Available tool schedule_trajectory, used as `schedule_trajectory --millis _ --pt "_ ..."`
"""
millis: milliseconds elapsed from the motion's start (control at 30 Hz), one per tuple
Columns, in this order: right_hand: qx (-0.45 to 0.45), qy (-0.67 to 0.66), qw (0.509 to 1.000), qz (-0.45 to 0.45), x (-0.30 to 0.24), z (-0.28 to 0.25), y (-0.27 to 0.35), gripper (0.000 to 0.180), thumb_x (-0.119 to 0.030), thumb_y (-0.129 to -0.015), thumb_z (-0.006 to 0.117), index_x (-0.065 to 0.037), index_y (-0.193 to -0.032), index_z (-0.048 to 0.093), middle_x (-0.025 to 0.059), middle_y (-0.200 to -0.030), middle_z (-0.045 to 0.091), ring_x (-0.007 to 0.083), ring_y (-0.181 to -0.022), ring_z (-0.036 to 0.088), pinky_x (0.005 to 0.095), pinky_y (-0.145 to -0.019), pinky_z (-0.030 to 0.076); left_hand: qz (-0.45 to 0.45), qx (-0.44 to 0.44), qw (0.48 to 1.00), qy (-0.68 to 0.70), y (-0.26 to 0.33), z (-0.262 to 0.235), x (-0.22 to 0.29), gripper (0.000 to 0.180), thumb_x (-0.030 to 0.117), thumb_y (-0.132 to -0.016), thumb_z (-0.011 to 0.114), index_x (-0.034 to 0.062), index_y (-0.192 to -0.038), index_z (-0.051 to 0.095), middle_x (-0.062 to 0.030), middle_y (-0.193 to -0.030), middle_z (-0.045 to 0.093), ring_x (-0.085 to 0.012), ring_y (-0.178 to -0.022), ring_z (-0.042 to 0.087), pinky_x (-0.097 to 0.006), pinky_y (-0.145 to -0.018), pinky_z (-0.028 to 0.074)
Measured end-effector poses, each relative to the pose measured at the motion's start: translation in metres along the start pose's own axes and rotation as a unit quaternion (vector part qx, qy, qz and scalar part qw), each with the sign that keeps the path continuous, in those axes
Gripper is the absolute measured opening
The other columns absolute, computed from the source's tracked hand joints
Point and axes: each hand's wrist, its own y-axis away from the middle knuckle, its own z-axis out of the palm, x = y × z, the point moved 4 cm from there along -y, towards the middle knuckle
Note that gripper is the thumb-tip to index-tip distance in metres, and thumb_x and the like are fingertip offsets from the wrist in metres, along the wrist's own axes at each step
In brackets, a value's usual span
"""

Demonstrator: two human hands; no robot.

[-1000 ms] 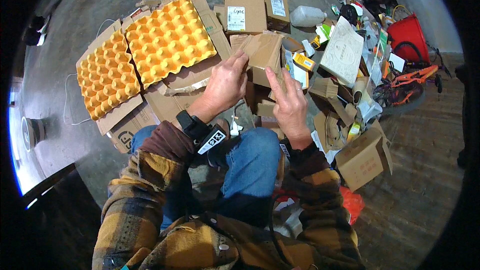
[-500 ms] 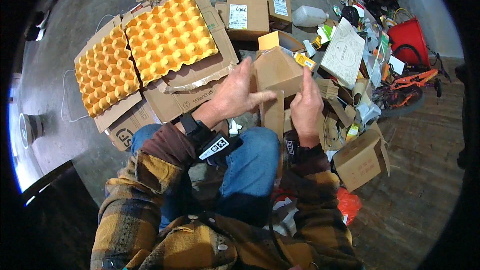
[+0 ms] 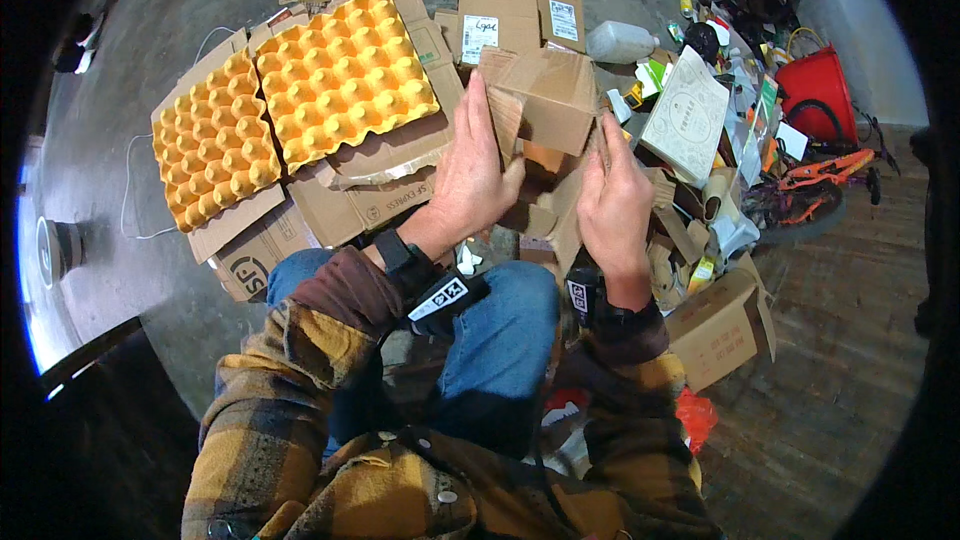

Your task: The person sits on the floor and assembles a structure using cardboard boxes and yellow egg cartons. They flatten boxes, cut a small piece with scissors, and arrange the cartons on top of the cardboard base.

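The person sits low over a concrete floor (image 3: 110,170) strewn with packaging, both forearms in a yellow and brown plaid shirt (image 3: 300,420), knees in blue jeans (image 3: 490,340). Held up in front of them, above their lap, is a small brown cardboard box (image 3: 545,95), its flaps loose and partly folded. The left hand (image 3: 475,175) is closed on the box's left side, fingers flat along the wall and thumb hooked toward the underside. The right hand (image 3: 615,205) grips the lower right flap, fingers curled around the card edge. A dark band with a tag sits on each wrist.

To the left, on flattened cardboard sheets (image 3: 360,195), lie 2 orange egg trays (image 3: 340,80), side by side and touching, cups facing up. Behind the held box stands another brown carton with white labels (image 3: 510,20), and just beside that a translucent plastic jug (image 3: 620,40) lies on its side. To the right is a heap of cartons and wrappers, with a pale patterned flat box (image 3: 690,115) leaning on top. Near the right knee sits an open brown carton (image 3: 720,325). Further right, on wooden boards, there is a red bucket (image 3: 820,90) and an orange child's bicycle (image 3: 810,180).
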Motion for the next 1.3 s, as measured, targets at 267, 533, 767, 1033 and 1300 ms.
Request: schedule_trajectory --millis 267,533,767,1033,1300 --pt "0.073 -0.055 0.994 -0.062 -0.004 -0.010 0.003 0.042 0.001 -0.089 0.054 0.002 -0.130 0.050 0.0217 -0.120 0.060 0.0361 -0.106 0.061 0.0395 -0.089 0.049 0.044 0.086 0.993 0.063 -0.017 -0.032 -0.015 0.068 -0.014 -0.074 0.047 0.0070 -0.139 0.041 -0.0190 -0.128 0.050 -0.0326 -0.123 0.048 -0.039 -0.106 0.037" --pt "0.066 0.092 0.985 -0.132 -0.028 0.017 0.018 0.056 0.007 -0.077 0.055 0.007 -0.131 0.045 0.0243 -0.122 0.056 0.0379 -0.108 0.058 0.0412 -0.092 0.049 0.089 0.113 0.989 -0.023 -0.014 -0.039 -0.009 0.083 0.010 -0.072 0.076 0.0063 -0.143 0.033 -0.0255 -0.139 0.037 -0.0417 -0.122 0.046 -0.040 -0.098 0.044" --pt "0.027 0.097 0.983 -0.152 -0.053 0.037 0.021 0.052 0.005 -0.074 0.056 0.005 -0.127 0.051 0.0211 -0.120 0.059 0.0348 -0.107 0.060 0.0415 -0.093 0.048 0.211 0.094 0.936 -0.267 -0.005 -0.020 0.004 0.077 0.017 -0.069 0.073 0.0017 -0.136 0.039 -0.0214 -0.138 0.040 -0.0371 -0.128 0.039 -0.049 -0.108 0.029" --pt "0.051 0.052 0.983 -0.166 -0.050 0.030 0.012 0.032 -0.001 -0.081 0.058 0.000 -0.113 0.057 0.0144 -0.100 0.064 0.0305 -0.088 0.063 0.0389 -0.078 0.051 0.209 0.095 0.953 -0.198 -0.008 -0.025 -0.005 0.048 0.008 -0.063 0.071 0.0007 -0.106 0.051 -0.0178 -0.104 0.060 -0.0351 -0.098 0.059 -0.041 -0.081 0.050" --pt "0.052 -0.002 0.993 -0.102 -0.028 0.027 0.007 0.030 0.005 -0.074 0.058 -0.003 -0.102 0.059 0.0157 -0.085 0.062 0.0339 -0.082 0.062 0.0418 -0.070 0.051 0.210 0.054 0.954 -0.206 -0.011 -0.028 -0.003 0.034 0.010 -0.065 0.072 0.0056 -0.091 0.051 -0.0135 -0.080 0.061 -0.0327 -0.076 0.063 -0.040 -0.063 0.051"
